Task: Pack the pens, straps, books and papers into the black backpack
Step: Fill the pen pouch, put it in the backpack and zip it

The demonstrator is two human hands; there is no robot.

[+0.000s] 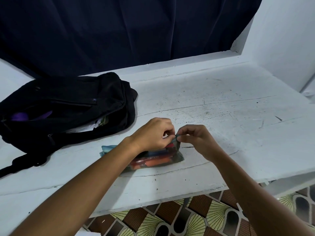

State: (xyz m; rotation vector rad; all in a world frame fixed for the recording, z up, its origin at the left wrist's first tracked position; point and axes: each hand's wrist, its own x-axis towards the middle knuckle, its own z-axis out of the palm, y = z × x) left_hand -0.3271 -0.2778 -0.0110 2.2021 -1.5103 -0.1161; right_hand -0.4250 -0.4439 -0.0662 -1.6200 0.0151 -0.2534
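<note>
both hands [154,132] [196,138] pinch a clear pouch [153,159] on the scuffed white table [221,108] beneath a navy curtain [119,31]

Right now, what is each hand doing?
Left hand: pinching the top edge of the pouch.
Right hand: pinching the same edge, beside the left.

Head view: looking forward and down from above, sitting close over the white table [213,103], facing the dark curtain [119,31].

Black backpack [68,106], navy curtain [119,28], green-and-brown patterned floor [196,220]
</note>
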